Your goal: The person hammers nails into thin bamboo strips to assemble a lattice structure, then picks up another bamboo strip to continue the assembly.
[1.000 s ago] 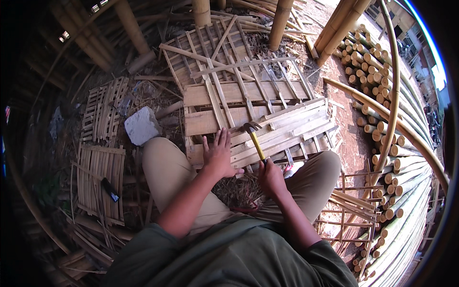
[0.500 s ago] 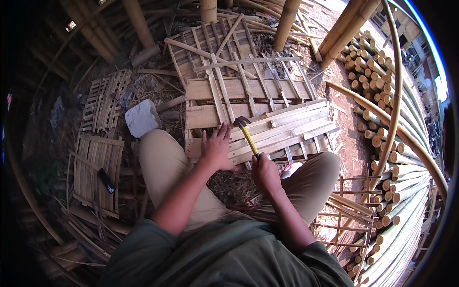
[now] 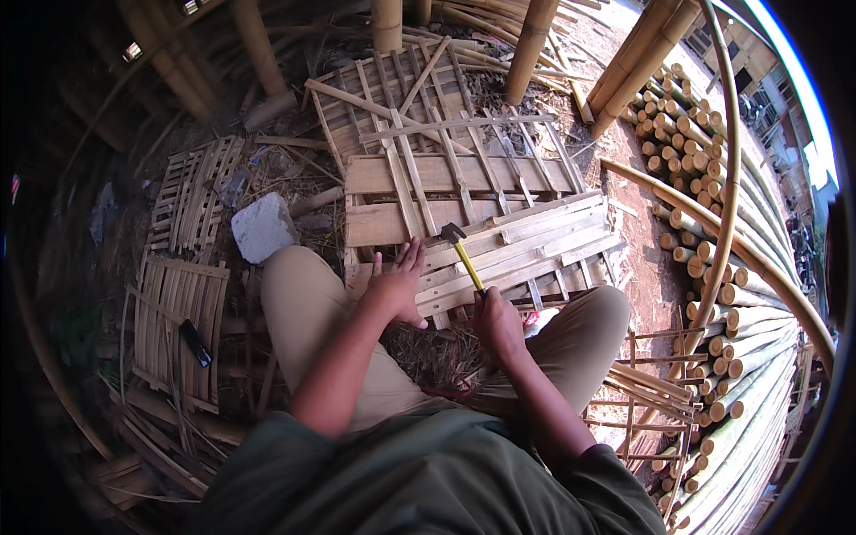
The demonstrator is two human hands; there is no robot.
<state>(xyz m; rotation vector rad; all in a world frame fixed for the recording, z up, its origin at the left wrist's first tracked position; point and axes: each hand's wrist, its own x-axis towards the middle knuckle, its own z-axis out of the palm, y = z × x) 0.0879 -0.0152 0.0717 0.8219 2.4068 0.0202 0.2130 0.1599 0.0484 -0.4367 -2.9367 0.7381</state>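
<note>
My left hand [image 3: 395, 287] lies with its fingers stretched out at the left end of a panel of pale wooden slats [image 3: 553, 242]. Gripped in my right hand [image 3: 499, 330] is a hammer [image 3: 467, 261] with a yellow shaft and a dark head. The hammer's head is over the slats, just right of my left fingertips; whether it touches them I cannot tell. Under the panel is a larger crate-like frame of wide boards [image 3: 455, 173] and narrow crossing strips. It lies in front of my bent knees.
A pale stone block [image 3: 264, 229] sits beside my left knee. Slatted panels [image 3: 183, 299] lie at the left, one with a dark object [image 3: 195, 344] on it. Cut bamboo poles [image 3: 744, 312] are stacked at the right. Upright bamboo posts [image 3: 533, 49] stand at the back.
The hammer's head has turned and dropped slightly. My left hand has shifted a little, its thumb now more spread. The panel's near slat ends have shifted slightly.
</note>
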